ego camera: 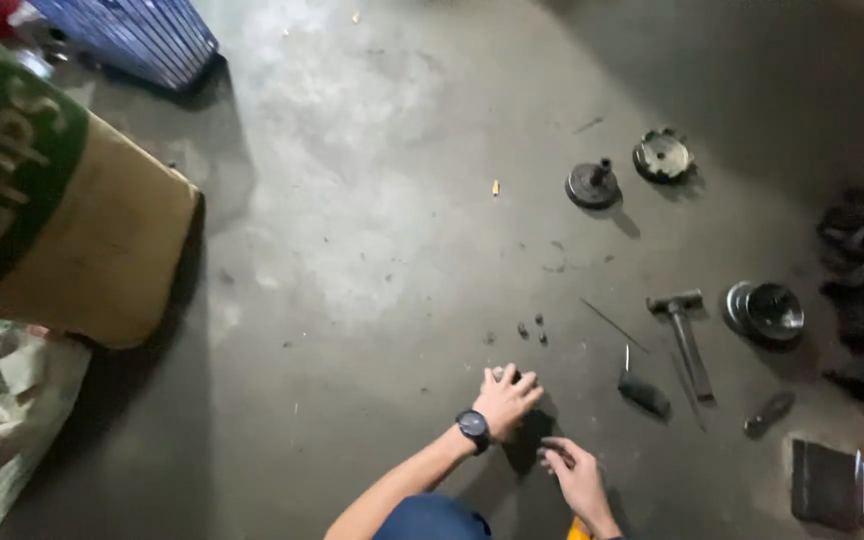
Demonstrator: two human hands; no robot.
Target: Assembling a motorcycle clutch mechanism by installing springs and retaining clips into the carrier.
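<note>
Two hands low on floor (372, 250) | left hand (507, 398) palm down, fingers curled over small dark part, hold unclear | right hand (574, 475) open, loose, empty | hammer (687, 340) apart to right

- A rough mechanic's workshop, worked at floor level; the bare concrete floor (372, 220) is grey, stained and dusted with grit
- Greasy metal machine parts lie loose on it: a dark disc with a short shaft (593, 185); a notched round part (662, 156); a shiny pulley-like wheel (764, 311)
- Hand tools are spread among them: a hammer (685, 335); a dark-handled tool (642, 390); a thin rod (614, 325)
- A heap of black oily parts (860, 280) sits at the right edge
- Storage clutter at the left: a large cardboard box (62, 210); a blue plastic crate (137, 35); a woven sack (7, 420)
</note>
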